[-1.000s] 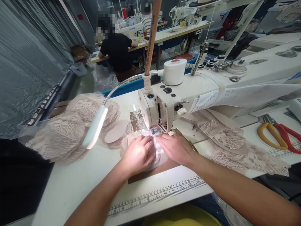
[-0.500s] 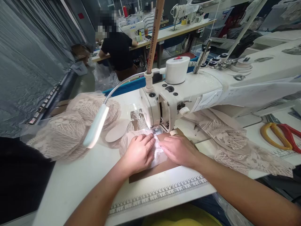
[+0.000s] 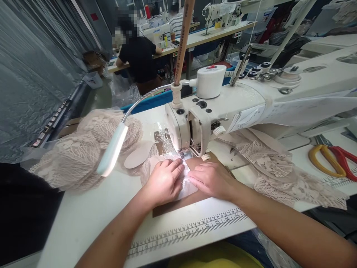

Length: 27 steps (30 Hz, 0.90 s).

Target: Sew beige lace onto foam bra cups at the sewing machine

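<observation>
Pale lace (image 3: 186, 186) lies on the brown board (image 3: 173, 207), its far end by the machine's (image 3: 242, 95) foot. Left hand (image 3: 165, 181) rests flat on it, unclenched; right hand's (image 3: 214, 179) fingertips touch its right side, whether pinching I cannot tell.

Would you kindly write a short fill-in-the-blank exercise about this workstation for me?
1. The left hand and the right hand touch the pale fabric in front of a white ____ machine.
2. The lit lamp is nearer to the person's ____ hand.
3. The red scissor handle is beside a ____ one.
4. The nearest seated co-worker wears a ____ shirt.

Missing words: sewing; left; yellow; black.
</observation>
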{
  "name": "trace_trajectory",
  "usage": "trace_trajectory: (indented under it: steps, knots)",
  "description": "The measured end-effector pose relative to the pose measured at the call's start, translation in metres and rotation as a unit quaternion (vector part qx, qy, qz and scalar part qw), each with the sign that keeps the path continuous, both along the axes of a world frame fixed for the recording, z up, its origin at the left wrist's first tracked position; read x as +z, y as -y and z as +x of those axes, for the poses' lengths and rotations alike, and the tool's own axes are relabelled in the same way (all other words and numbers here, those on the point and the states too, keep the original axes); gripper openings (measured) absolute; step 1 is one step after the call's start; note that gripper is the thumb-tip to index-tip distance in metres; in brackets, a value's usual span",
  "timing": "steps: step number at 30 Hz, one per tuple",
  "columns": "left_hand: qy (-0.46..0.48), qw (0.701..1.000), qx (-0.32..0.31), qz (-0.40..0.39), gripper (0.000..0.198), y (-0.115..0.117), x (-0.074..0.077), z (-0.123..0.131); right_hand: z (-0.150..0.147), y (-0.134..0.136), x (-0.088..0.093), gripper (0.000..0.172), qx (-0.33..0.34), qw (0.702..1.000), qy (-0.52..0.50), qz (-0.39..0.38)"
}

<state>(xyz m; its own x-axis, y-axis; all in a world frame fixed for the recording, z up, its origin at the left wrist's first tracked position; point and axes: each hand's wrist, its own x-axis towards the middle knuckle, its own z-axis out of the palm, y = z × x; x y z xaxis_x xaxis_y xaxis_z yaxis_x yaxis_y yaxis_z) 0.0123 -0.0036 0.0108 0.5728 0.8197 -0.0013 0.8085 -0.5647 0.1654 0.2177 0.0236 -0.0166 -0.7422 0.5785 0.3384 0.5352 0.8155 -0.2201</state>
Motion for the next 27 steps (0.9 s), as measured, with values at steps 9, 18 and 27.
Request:
trace_trajectory:
  steps: [9, 18, 27]
  knots:
    - [0.002, 1.000, -0.001, 0.005, 0.047, -0.0002, -0.0017, -0.0009, 0.0032, 0.0003, 0.0025, 0.034, 0.021, 1.000, 0.007, -0.014]
    - [0.011, 1.000, -0.010, 0.014, 0.046, -0.0005, -0.0048, -0.0039, 0.0057, 0.0029, 0.0059, 0.033, 0.076, 0.997, 0.023, -0.013]
    - [0.007, 1.000, -0.012, 0.008, 0.048, 0.0008, -0.0027, -0.0053, 0.0039, 0.0029, 0.0037, 0.032, 0.093, 0.996, -0.001, 0.004]
